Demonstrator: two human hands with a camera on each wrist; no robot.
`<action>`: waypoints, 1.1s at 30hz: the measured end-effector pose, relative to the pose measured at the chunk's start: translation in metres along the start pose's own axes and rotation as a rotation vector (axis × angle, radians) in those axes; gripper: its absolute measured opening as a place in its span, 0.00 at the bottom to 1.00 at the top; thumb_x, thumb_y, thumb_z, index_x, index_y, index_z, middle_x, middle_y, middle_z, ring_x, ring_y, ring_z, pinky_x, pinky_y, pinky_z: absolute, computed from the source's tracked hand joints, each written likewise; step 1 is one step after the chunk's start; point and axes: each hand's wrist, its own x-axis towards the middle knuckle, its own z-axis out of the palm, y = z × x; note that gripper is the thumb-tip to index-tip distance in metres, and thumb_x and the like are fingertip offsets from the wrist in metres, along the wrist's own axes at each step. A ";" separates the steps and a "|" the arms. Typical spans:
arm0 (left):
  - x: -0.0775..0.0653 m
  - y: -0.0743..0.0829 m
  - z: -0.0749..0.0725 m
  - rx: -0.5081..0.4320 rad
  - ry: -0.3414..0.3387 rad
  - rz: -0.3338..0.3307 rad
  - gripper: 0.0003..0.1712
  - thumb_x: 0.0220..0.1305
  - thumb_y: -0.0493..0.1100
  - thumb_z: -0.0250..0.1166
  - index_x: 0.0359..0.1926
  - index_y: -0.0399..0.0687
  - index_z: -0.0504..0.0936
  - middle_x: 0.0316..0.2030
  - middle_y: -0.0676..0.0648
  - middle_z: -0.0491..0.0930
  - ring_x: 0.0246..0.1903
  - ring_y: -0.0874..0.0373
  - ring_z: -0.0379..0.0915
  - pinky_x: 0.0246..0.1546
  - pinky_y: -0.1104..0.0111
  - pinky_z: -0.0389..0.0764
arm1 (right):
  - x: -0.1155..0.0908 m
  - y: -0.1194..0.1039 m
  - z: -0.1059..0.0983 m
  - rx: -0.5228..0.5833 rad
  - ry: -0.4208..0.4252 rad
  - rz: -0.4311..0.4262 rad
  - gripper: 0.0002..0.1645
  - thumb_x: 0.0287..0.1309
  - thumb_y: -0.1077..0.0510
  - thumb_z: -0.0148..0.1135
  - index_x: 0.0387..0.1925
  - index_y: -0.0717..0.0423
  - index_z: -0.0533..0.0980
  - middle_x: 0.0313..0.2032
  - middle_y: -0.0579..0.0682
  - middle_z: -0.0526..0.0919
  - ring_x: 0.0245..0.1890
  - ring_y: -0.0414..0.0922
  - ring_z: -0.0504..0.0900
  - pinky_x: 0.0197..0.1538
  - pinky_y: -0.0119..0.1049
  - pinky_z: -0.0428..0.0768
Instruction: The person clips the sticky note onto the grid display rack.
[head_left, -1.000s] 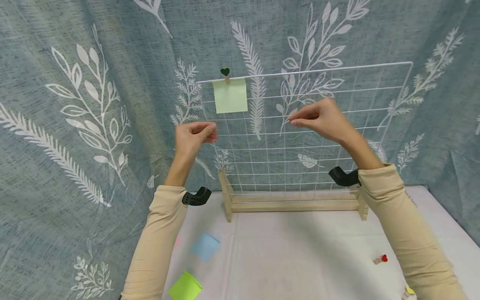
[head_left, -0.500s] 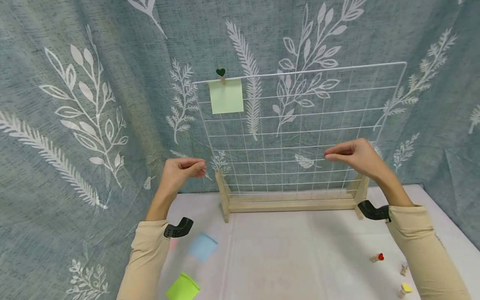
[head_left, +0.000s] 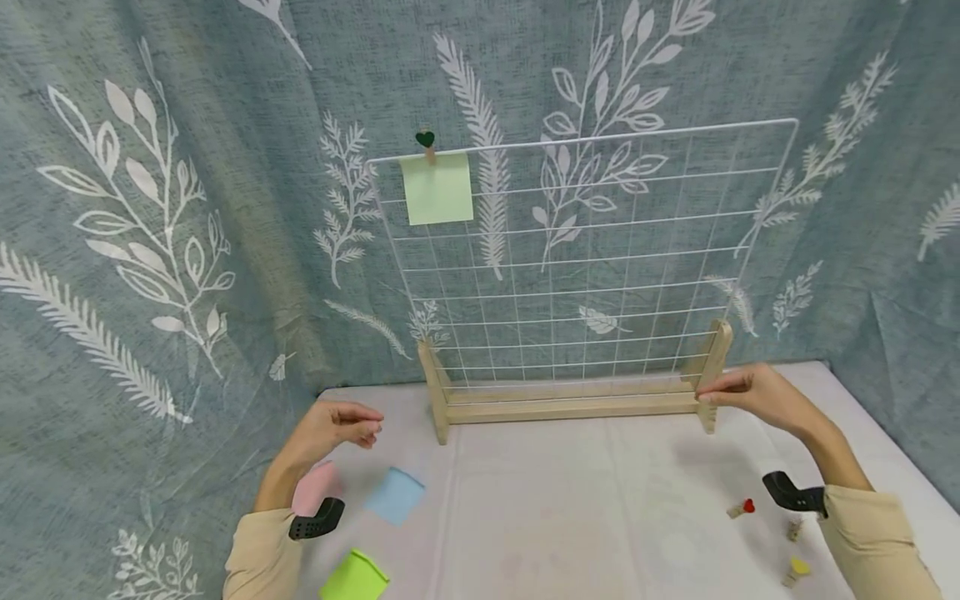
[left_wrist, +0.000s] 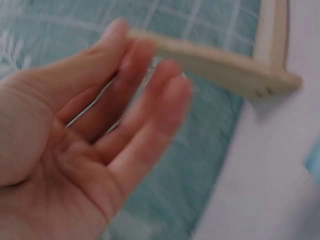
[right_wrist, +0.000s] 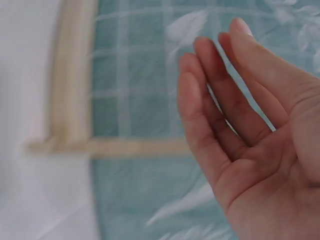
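Note:
Above the table's left part is my left hand (head_left: 336, 432), its fingers loosely bent and holding nothing in the left wrist view. A pink sticky note (head_left: 317, 488) and a blue sticky note (head_left: 396, 496) lie below it. My right hand (head_left: 757, 398) hovers by the right foot of the wire grid rack (head_left: 585, 268); the right wrist view shows relaxed fingers with nothing in them. At the rack's upper left hangs a pale green sticky note (head_left: 438, 190), under a small clothespin with a dark green heart (head_left: 425, 142).
A bright green sticky note (head_left: 355, 576) lies at the front left. On the right are a red-heart clothespin (head_left: 742, 508), another small clothespin (head_left: 794, 529) and a yellow-topped one (head_left: 797, 571). The rack's wooden base (head_left: 573, 407) stands before a patterned curtain (head_left: 247, 208).
Both hands have come down from in front of the grid and moved apart, the left one leftward, the right one rightward. The pale green note stays hanging. The head view has shifted slightly.

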 end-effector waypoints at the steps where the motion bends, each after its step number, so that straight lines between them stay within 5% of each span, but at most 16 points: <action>1: -0.006 -0.008 -0.003 -0.002 -0.050 -0.001 0.18 0.68 0.34 0.62 0.50 0.18 0.77 0.38 0.41 0.85 0.34 0.53 0.84 0.40 0.59 0.88 | -0.005 0.010 0.002 0.004 -0.015 0.002 0.18 0.64 0.54 0.64 0.47 0.65 0.83 0.44 0.58 0.86 0.42 0.38 0.84 0.48 0.48 0.86; 5: -0.027 -0.039 -0.009 -0.024 -0.185 -0.046 0.19 0.69 0.32 0.60 0.51 0.15 0.74 0.44 0.38 0.83 0.38 0.54 0.83 0.41 0.60 0.87 | -0.032 0.047 0.011 0.058 -0.097 0.059 0.19 0.64 0.55 0.65 0.47 0.68 0.82 0.42 0.58 0.87 0.40 0.32 0.83 0.43 0.36 0.87; 10: -0.049 -0.068 -0.010 -0.005 -0.190 -0.093 0.18 0.67 0.35 0.63 0.50 0.19 0.78 0.46 0.34 0.83 0.55 0.62 0.74 0.48 0.73 0.83 | -0.060 0.082 0.019 0.134 -0.150 0.174 0.23 0.65 0.53 0.64 0.49 0.71 0.81 0.45 0.60 0.86 0.39 0.31 0.83 0.42 0.34 0.87; 13: -0.061 -0.079 -0.008 -0.042 -0.213 -0.111 0.20 0.67 0.35 0.63 0.51 0.18 0.77 0.45 0.40 0.85 0.56 0.65 0.74 0.48 0.76 0.82 | -0.070 0.095 0.023 0.130 -0.151 0.205 0.23 0.64 0.52 0.64 0.49 0.69 0.81 0.46 0.61 0.85 0.40 0.28 0.82 0.41 0.30 0.85; 17: -0.072 -0.091 -0.005 -0.161 -0.297 -0.106 0.21 0.69 0.31 0.59 0.53 0.12 0.72 0.46 0.45 0.85 0.44 0.62 0.82 0.43 0.72 0.85 | -0.080 0.108 0.029 0.163 -0.161 0.218 0.24 0.63 0.52 0.65 0.49 0.71 0.81 0.45 0.61 0.85 0.40 0.25 0.80 0.41 0.26 0.83; 23: -0.083 -0.108 0.007 -0.181 -0.307 -0.009 0.16 0.65 0.25 0.59 0.47 0.09 0.72 0.39 0.49 0.85 0.35 0.66 0.79 0.35 0.76 0.84 | -0.085 0.121 0.038 0.161 -0.139 0.111 0.20 0.62 0.57 0.66 0.46 0.72 0.81 0.41 0.51 0.88 0.39 0.25 0.80 0.40 0.24 0.83; 27: -0.085 -0.109 0.016 -0.094 -0.265 0.014 0.13 0.61 0.25 0.63 0.42 0.12 0.76 0.32 0.49 0.82 0.30 0.67 0.73 0.27 0.75 0.80 | -0.082 0.124 0.046 0.133 -0.121 0.035 0.15 0.60 0.58 0.68 0.42 0.68 0.84 0.37 0.39 0.87 0.38 0.27 0.80 0.37 0.24 0.83; 33: -0.080 -0.103 0.027 0.037 -0.231 0.085 0.08 0.55 0.26 0.69 0.34 0.20 0.83 0.28 0.37 0.80 0.26 0.60 0.74 0.23 0.73 0.78 | -0.081 0.126 0.058 0.125 -0.063 -0.049 0.07 0.56 0.62 0.70 0.37 0.61 0.86 0.34 0.36 0.85 0.34 0.28 0.78 0.32 0.25 0.80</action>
